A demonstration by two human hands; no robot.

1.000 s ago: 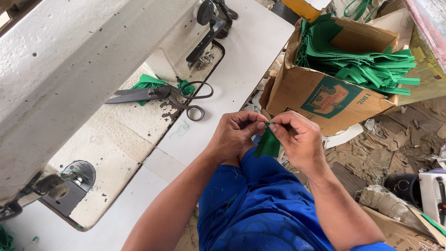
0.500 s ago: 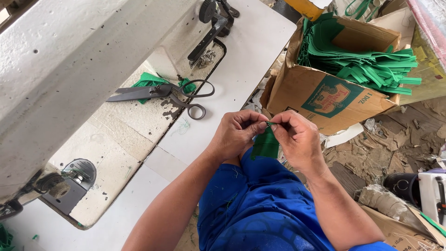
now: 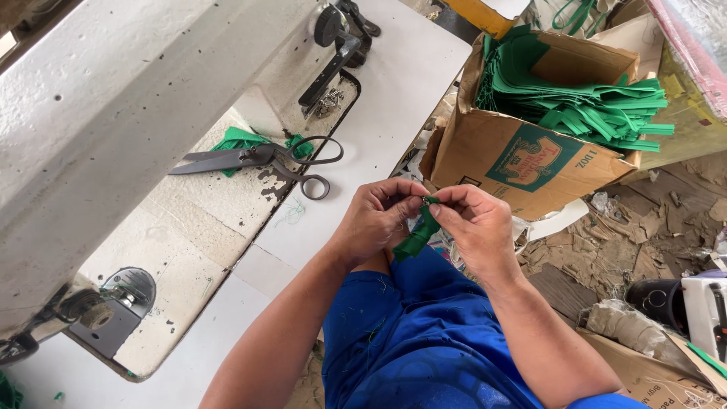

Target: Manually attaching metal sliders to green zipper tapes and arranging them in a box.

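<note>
Above the lap, left hand (image 3: 376, 220) and right hand (image 3: 475, 227) pinch one green strip (image 3: 416, 238); one pair of scissors (image 3: 261, 159) and one cardboard box (image 3: 522, 155) lie nearby.

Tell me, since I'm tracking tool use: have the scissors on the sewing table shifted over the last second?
No. The scissors lie on the same worn patch of the sewing table, blades over the green scrap, as before.

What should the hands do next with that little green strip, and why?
Probably keep pinching and folding the top end. Both the left hand and the right hand grip the green strip at its tip over the lap, the rest hanging loose, and the scissors lie untouched on the sewing table.
</note>
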